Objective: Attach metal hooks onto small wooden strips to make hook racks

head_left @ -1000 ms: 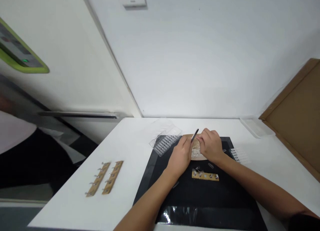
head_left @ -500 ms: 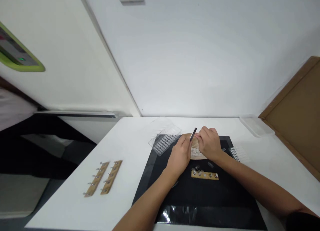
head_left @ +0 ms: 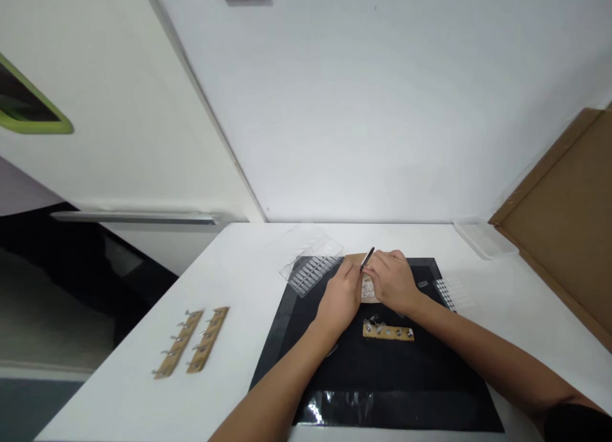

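Your left hand (head_left: 340, 295) and right hand (head_left: 394, 281) curl together at the slim stick (head_left: 368, 257), over the far part of the mat (head_left: 401, 375); which pinches it, I can't tell. Probably light, stiff: grip its near end.

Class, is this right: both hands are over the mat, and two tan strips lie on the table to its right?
No: the head view shows the two strips on the table left of the mat. The left hand and right hand are over it.
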`<move>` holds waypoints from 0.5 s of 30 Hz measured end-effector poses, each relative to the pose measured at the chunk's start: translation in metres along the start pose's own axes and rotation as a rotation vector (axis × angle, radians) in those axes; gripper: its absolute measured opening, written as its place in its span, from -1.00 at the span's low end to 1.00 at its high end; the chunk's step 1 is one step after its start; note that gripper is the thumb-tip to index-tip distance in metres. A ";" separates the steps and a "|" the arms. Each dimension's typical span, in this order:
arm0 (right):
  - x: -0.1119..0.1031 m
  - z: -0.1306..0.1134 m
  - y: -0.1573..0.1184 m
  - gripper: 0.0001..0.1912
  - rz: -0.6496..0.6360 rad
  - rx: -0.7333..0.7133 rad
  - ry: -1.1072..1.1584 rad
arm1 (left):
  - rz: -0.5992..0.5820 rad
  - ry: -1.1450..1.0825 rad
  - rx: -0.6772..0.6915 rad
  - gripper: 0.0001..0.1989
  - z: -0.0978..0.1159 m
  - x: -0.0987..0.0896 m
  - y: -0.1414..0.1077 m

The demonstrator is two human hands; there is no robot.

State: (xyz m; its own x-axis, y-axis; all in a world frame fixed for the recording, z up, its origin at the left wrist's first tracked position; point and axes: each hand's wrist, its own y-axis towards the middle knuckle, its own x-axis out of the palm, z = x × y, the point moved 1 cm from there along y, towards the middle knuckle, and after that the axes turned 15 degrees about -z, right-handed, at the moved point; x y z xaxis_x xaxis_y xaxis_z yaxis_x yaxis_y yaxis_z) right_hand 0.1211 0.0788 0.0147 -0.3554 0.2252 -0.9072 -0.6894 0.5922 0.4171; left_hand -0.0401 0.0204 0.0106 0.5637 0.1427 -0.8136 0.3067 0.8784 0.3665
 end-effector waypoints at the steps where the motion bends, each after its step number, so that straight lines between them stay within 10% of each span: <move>1: 0.000 0.000 0.000 -0.75 0.026 0.023 0.003 | 0.004 0.001 0.008 -0.75 0.001 0.000 0.000; 15: -0.007 0.005 0.004 -0.70 0.102 0.088 0.050 | 0.039 0.045 0.001 -0.75 0.005 -0.002 -0.002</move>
State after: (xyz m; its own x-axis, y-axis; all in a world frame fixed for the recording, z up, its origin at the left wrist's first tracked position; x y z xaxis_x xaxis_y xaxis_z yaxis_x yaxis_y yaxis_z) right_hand 0.1236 0.0833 0.0220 -0.4528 0.2503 -0.8557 -0.5913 0.6341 0.4983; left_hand -0.0381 0.0166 0.0137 0.5401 0.1971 -0.8182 0.2863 0.8711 0.3989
